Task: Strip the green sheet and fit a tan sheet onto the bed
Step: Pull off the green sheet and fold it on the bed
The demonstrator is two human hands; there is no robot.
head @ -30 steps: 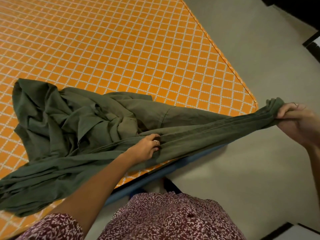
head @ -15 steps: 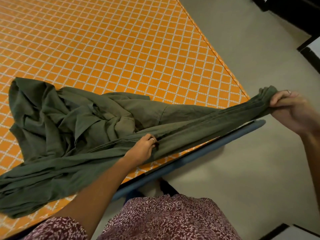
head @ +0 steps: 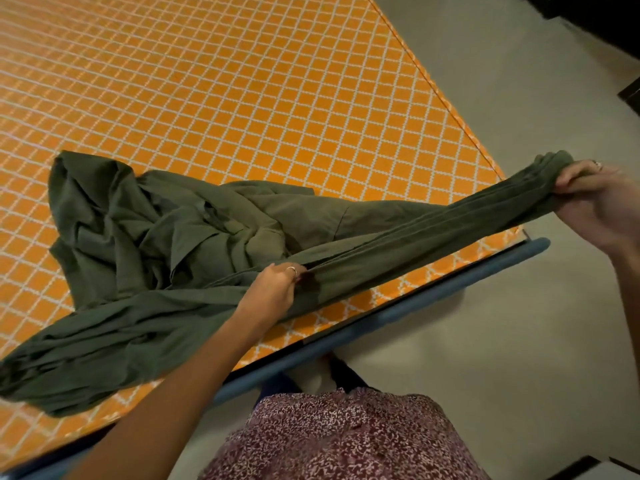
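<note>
- The green sheet (head: 194,237) lies off the bed's fitted position, bunched in a crumpled heap on the bare mattress (head: 242,98), which is orange with a white diamond lattice.
- The right hand (head: 595,199) holds one gathered end of the sheet out past the mattress corner, above the floor (head: 519,323); its grip is clenched on the folds, fingers curled over the top of the cloth and thumb beneath. A ring shows on one finger.
- From that grip the cloth runs as a taut, pleated band back across the corner of the mattress to the left hand (head: 277,289).
- The left hand's grip is pinched on the same band near the mattress's near edge, fingers curled round the stacked folds; a ring shows on it too.
- Behind the left grip, away from the person, sits the loose heap of sheet; beyond that grip, on the side away from the right hand, more cloth trails in flat layers along the near edge of the mattress and out of view.
- Just below the left grip the blue bed frame rail (head: 381,323) runs along the mattress edge.
- The person's patterned maroon garment (head: 346,438) fills the bottom of the view, close against the rail.
- Dark furniture (head: 595,22) stands well beyond the right grip, at the far edge of the floor.
</note>
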